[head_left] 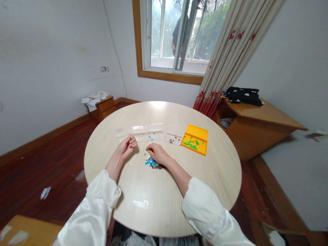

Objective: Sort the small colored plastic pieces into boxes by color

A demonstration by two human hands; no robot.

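My left hand point(126, 146) is raised palm-up in front of the clear boxes on the left, its fingers curled closed. Whatever those fingers hold, if anything, is too small to make out. Over a pile of small blue, yellow, white and brown pieces point(149, 163), my right hand point(158, 153) is bent with its fingertips pressed together, covering part of the pile. Beyond the hands stand several clear plastic boxes: one with pale pieces point(141, 140), one with a few blue pieces point(159, 138), one with dark brown pieces point(167, 140). An open yellow case point(204, 149) contains green pieces.
All this rests on a round pale wooden table point(148, 218). A wooden desk point(271, 119) with folded dark cloth point(243, 95) is at right, and a small cabinet point(106, 107) with papers at left. Outside the window point(164, 34), a person is partly visible.
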